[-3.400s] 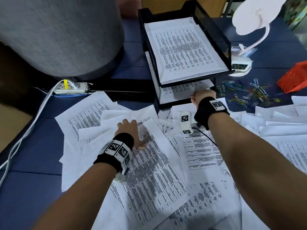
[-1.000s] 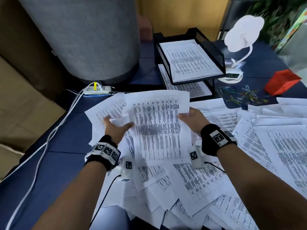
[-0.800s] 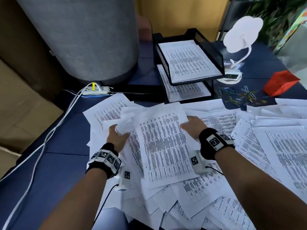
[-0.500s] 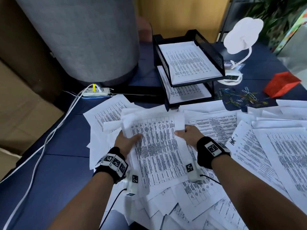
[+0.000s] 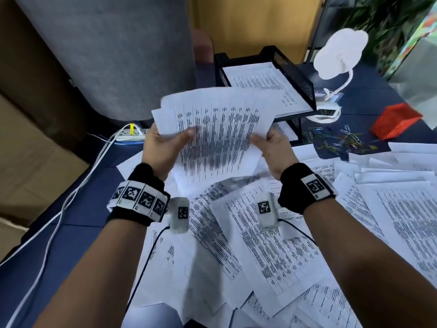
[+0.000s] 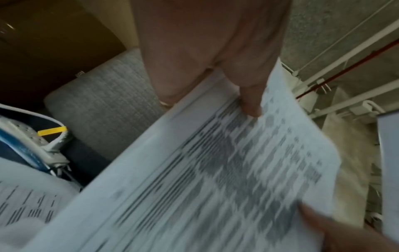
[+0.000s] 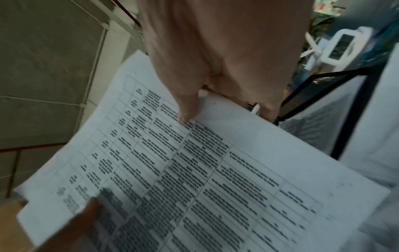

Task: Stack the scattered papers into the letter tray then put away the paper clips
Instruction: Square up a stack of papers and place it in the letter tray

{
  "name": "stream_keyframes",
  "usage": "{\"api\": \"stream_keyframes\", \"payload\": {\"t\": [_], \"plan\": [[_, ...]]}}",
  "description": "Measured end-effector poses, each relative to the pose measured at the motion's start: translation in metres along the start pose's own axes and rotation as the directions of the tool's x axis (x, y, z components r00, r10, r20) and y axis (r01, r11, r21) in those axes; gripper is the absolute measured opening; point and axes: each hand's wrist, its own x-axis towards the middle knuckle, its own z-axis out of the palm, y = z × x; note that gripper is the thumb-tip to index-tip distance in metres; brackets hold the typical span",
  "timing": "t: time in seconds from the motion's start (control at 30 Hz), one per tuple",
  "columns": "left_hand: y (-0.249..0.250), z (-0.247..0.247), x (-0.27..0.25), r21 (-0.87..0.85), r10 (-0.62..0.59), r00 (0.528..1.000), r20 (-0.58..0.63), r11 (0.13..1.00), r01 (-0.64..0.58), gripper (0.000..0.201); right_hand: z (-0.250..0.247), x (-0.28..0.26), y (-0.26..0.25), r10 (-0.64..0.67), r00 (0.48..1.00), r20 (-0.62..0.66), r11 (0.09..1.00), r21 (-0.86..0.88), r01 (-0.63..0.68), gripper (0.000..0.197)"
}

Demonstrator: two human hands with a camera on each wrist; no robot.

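Paper-stacking step: left hand (image 5: 163, 147) and right hand (image 5: 274, 147) each pinch a side of a sheaf of papers (image 5: 217, 129) held just before the letter tray (image 5: 295, 74). Next, I judge, slide it into the tray; the paper clips (image 5: 340, 140) wait right of the tray.

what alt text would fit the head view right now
Left hand and right hand hold a sheaf of printed papers above a blue table strewn with sheets. Behind: a black letter tray holding papers, loose paper clips, a red basket.
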Motion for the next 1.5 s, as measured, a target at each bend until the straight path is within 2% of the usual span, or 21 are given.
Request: {"api": "stream_keyframes", "payload": {"t": [0.07, 0.1, 0.2, 0.27, 0.3, 0.37, 0.4, 0.5, 0.63, 0.73, 0.87, 0.93, 1.13, 1.27, 1.37, 1.5], "plan": [[-0.005, 0.002, 0.002, -0.046, 0.034, 0.997, -0.067, 0.998, -0.037, 0.045, 0.001, 0.002, -0.007, -0.050, 0.998, -0.048, 0.999, 0.016, 0.050, 0.034], [-0.010, 0.003, 0.001, -0.039, 0.041, 0.992, -0.117, 0.998, -0.046, 0.045, 0.001, 0.002, -0.009, -0.072, 0.996, -0.055, 0.997, 0.021, 0.073, 0.040], [-0.029, 0.007, -0.005, 0.029, 0.000, 0.979, -0.204, 1.000, 0.006, 0.040, -0.002, -0.001, -0.008, -0.094, 0.995, -0.026, 0.995, 0.037, 0.095, 0.022], [-0.043, 0.010, -0.012, 0.024, -0.058, 0.981, -0.184, 0.998, 0.064, 0.036, -0.006, -0.004, -0.001, -0.062, 0.998, -0.017, 0.998, 0.014, 0.062, 0.025], [-0.049, 0.013, -0.015, 0.027, -0.090, 0.981, -0.173, 0.995, 0.096, 0.040, -0.008, -0.006, 0.005, -0.028, 0.999, -0.024, 1.000, -0.011, 0.028, 0.027], [-0.059, 0.019, -0.021, 0.030, -0.200, 0.964, -0.177, 0.978, 0.208, 0.070, -0.011, -0.008, 0.015, 0.032, 0.999, -0.026, 0.998, -0.055, -0.033, 0.030], [-0.063, 0.021, -0.023, 0.014, -0.248, 0.951, -0.187, 0.967, 0.255, 0.078, -0.011, -0.008, 0.021, 0.049, 0.999, -0.022, 0.995, -0.080, -0.050, 0.030], [-0.072, 0.020, -0.021, 0.066, -0.181, 0.966, -0.186, 0.978, 0.196, 0.044, -0.013, -0.009, 0.033, 0.053, 0.998, -0.031, 0.989, -0.140, -0.057, 0.032], [-0.066, 0.024, -0.013, 0.108, -0.062, 0.979, -0.195, 0.991, 0.084, 0.009, -0.021, -0.006, 0.037, 0.015, 0.995, -0.100, 0.989, -0.146, -0.030, 0.033], [-0.067, 0.032, -0.007, 0.098, -0.082, 0.977, -0.197, 0.990, 0.103, 0.021, -0.029, -0.006, 0.036, 0.015, 0.994, -0.112, 0.988, -0.148, -0.032, 0.030], [-0.085, 0.040, -0.007, 0.142, -0.199, 0.968, -0.149, 0.965, 0.220, 0.020, -0.047, -0.007, 0.040, 0.035, 0.984, -0.176, 0.984, -0.165, -0.065, 0.029], [-0.095, 0.045, -0.010, 0.146, -0.275, 0.958, -0.080, 0.947, 0.284, 0.023, -0.060, -0.007, 0.047, 0.057, 0.977, -0.206, 0.973, -0.206, -0.100, 0.027], [-0.111, 0.074, -0.019, 0.210, -0.475, 0.878, 0.063, 0.866, 0.454, 0.016, -0.106, -0.010, 0.083, 0.186, 0.928, -0.324, 0.926, -0.259, -0.276, 0.028], [-0.128, 0.095, -0.020, 0.326, -0.588, 0.799, 0.127, 0.785, 0.527, 0.025, -0.138, -0.016, 0.099, 0.235, 0.886, -0.399, 0.881, -0.298, -0.368, 0.028], [-0.144, 0.114, -0.022, 0.424, -0.677, 0.726, 0.119, 0.696, 0.579, 0.036, -0.164, -0.019, 0.108, 0.256, 0.845, -0.469, 0.848, -0.311, -0.430, 0.027], [-0.151, 0.148, -0.031, 0.500, -0.699, 0.711, 0.073, 0.643, 0.581, 0.043, -0.200, -0.023, 0.111, 0.274, 0.805, -0.527, 0.790, -0.355, -0.501, 0.024]]}}
